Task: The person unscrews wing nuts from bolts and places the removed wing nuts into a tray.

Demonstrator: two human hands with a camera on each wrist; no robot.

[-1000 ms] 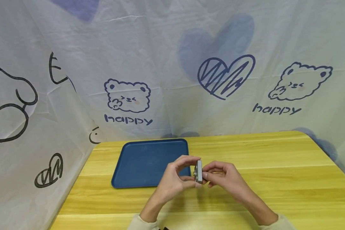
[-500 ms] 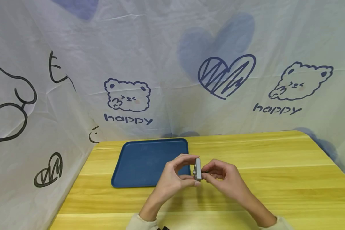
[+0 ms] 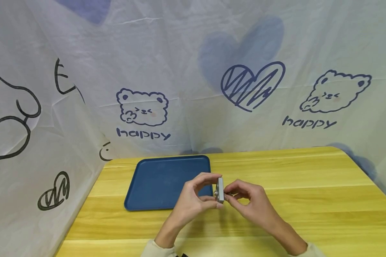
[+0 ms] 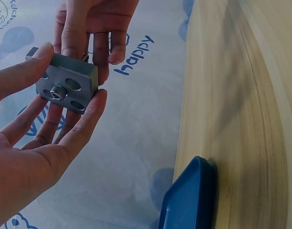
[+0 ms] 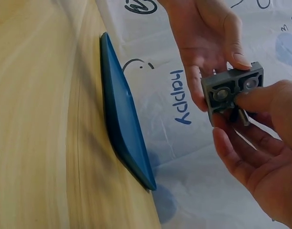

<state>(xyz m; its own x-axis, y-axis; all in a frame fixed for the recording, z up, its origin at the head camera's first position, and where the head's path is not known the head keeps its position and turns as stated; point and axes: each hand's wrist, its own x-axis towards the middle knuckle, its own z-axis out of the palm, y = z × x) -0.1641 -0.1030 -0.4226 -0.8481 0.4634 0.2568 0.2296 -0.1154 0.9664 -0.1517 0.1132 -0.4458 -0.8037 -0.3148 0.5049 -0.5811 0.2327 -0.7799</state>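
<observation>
In the head view my left hand (image 3: pixel 193 200) grips a small grey metal block (image 3: pixel 220 190) by its edges, upright above the table. The left wrist view shows the block's face (image 4: pixel 69 85) with several round holes and a socket-head screw (image 4: pixel 58 92) near its middle. My right hand (image 3: pixel 252 200) is at the block's other side, its thumb and fingertips pinching a small part. A threaded screw (image 4: pixel 85 57) shows beside those fingers. In the right wrist view a short metal shaft (image 5: pixel 243 117) sticks out by the right fingers (image 5: pixel 260 100), which touch the block's recessed back and partly hide it.
A blue rectangular tray (image 3: pixel 167 184) lies on the wooden table (image 3: pixel 292 178), behind and to the left of the hands. White printed cloth (image 3: pixel 186 71) hangs along the back and sides of the table.
Both hands have shifted very slightly left with the block. The right fingertips have changed their hold a little behind it, and a small dark part now shows between them.
</observation>
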